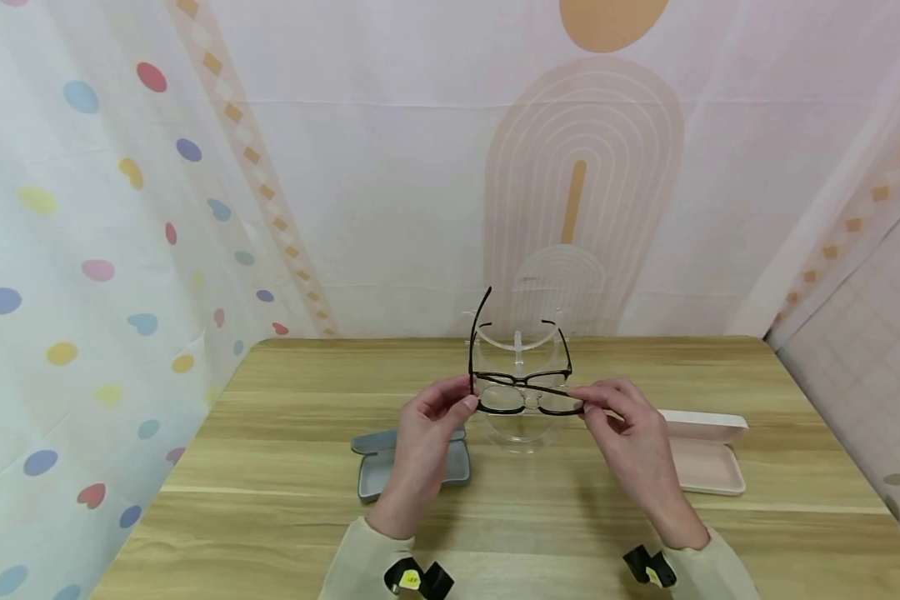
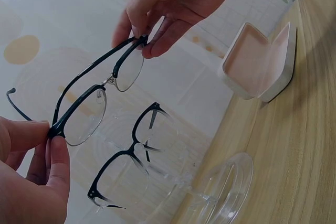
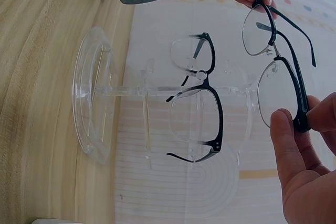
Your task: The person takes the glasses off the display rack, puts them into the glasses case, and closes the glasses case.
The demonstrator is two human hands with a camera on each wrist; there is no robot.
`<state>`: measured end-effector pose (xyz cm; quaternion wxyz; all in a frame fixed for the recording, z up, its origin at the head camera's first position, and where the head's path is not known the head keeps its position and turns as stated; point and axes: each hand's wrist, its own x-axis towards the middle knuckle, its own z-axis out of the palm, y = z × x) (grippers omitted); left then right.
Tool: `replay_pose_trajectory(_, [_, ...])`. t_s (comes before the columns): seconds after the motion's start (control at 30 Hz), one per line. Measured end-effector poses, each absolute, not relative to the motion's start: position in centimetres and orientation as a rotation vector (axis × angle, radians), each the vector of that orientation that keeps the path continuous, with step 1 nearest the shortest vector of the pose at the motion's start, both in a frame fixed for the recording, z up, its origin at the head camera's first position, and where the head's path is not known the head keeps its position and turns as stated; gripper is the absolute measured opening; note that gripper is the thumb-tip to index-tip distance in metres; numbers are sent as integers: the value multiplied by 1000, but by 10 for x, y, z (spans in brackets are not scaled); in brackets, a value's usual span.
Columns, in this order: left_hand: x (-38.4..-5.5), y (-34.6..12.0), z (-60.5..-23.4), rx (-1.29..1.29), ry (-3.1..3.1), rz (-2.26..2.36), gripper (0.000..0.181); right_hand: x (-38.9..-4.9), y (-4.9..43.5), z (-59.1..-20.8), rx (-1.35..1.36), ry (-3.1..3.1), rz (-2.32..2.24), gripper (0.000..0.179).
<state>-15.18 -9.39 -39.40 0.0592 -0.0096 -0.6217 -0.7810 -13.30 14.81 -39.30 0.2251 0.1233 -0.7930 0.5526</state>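
A pair of black half-rim glasses (image 1: 501, 411) is held up in front of a clear display stand (image 1: 520, 442). The left hand (image 1: 427, 437) pinches the left corner of the frame between thumb and fingers. At the opposite corner, the right hand (image 1: 633, 437) pinches the frame by the hinge. The left temple points away, unfolded, while the right temple (image 2: 86, 72) lies folded across behind the lenses. A second pair of black-topped glasses (image 3: 218, 108) sits on the stand, behind the held pair, with its temples pointing back.
An open grey glasses case (image 1: 378, 475) lies on the wooden table (image 1: 285, 450), partly behind the left hand. To the right is an open white case with pink lining (image 1: 708, 467), partly covered by the right hand. A patterned curtain (image 1: 390, 208) hangs behind the table.
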Motion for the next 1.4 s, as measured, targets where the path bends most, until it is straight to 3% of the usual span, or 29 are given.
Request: replay_pose_trajectory(1.4, [-147, -92, -391, -67, -1838, -2379, 27, -133, 150, -393, 349, -2213, 1482, 31])
